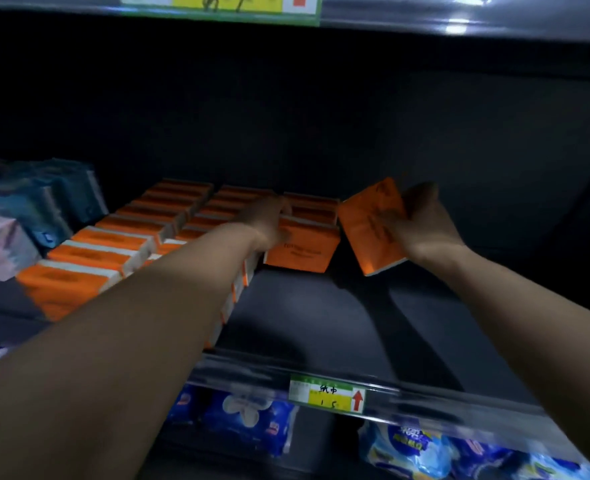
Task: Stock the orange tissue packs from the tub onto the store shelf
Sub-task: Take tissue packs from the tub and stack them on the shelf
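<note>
Orange plastic-wrapped tissue pack point(373, 233), tilted, is gripped in the right hand point(421, 223) above the dark metal shelf point(321, 317), just right of the short third row point(310, 206). The left hand point(269, 220) clasps that row's nearest upright pack point(300, 252). Placing step, I judge: next, stand the held pack square in front.
</note>
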Motion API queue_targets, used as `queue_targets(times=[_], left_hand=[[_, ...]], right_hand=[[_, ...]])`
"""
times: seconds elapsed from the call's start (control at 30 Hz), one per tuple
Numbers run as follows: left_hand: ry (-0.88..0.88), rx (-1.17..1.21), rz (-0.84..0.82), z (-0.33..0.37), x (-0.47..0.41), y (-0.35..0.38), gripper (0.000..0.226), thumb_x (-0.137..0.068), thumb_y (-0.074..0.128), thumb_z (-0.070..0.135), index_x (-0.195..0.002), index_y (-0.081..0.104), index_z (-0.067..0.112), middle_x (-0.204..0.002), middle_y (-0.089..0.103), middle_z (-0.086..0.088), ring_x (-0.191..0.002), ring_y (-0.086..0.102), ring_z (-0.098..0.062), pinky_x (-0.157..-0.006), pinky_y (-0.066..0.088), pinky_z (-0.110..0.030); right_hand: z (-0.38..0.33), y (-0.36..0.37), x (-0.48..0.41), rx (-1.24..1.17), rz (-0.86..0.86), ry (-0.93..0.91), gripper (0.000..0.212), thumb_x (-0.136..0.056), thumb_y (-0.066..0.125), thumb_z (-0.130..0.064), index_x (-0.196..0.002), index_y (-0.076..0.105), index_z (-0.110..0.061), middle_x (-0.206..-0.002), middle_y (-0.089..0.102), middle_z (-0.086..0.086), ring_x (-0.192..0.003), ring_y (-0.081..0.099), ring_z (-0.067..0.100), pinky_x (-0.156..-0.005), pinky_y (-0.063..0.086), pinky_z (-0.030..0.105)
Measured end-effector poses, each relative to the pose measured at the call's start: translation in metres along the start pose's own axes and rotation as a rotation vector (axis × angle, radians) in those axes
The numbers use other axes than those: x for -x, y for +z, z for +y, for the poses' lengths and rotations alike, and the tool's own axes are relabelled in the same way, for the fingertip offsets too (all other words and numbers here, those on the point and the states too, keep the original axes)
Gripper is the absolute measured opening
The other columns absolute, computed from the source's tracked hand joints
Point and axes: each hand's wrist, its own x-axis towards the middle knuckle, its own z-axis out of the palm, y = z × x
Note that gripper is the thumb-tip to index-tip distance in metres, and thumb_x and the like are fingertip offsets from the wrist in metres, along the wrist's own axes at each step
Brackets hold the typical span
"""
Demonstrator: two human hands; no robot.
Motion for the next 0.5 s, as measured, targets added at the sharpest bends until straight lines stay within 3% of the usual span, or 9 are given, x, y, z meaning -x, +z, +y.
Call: queue_targets(times=[0.37, 0.5], left_hand=[[0.025, -0.156, 0.101, -0.005, -0.028, 0.024, 0.033, -0.086, 0.054, 0.004, -0.119, 0.057, 0.009, -0.123, 0.058, -0.016, -0.112, 0.057, -0.033, -0.092, 0.047, -0.039], [0.029, -0.177, 0.118, -0.006, -0.029, 0.023, 0.034, -0.088, 0.052, 0.005, -0.122, 0.055, 0.01, -0.127, 0.056, -0.016, -0.115, 0.055, -0.033, -0.095, 0.047, -0.04]], right_hand=[[0.009, 0.009, -0.006, -0.046, -0.035, -0.014, 0.041, -0.085, 0.061, -0.028, -0.114, 0.037, -0.013, -0.103, 0.052, -0.001, -0.092, 0.053, 0.018, -0.075, 0.04, 0.031], [0.006, 0.01, -0.006, -0.063, -0.05, -0.042, 0.038, -0.086, 0.061, -0.027, -0.112, 0.036, -0.016, -0.093, 0.051, -0.008, -0.082, 0.053, 0.01, -0.069, 0.04, 0.028]])
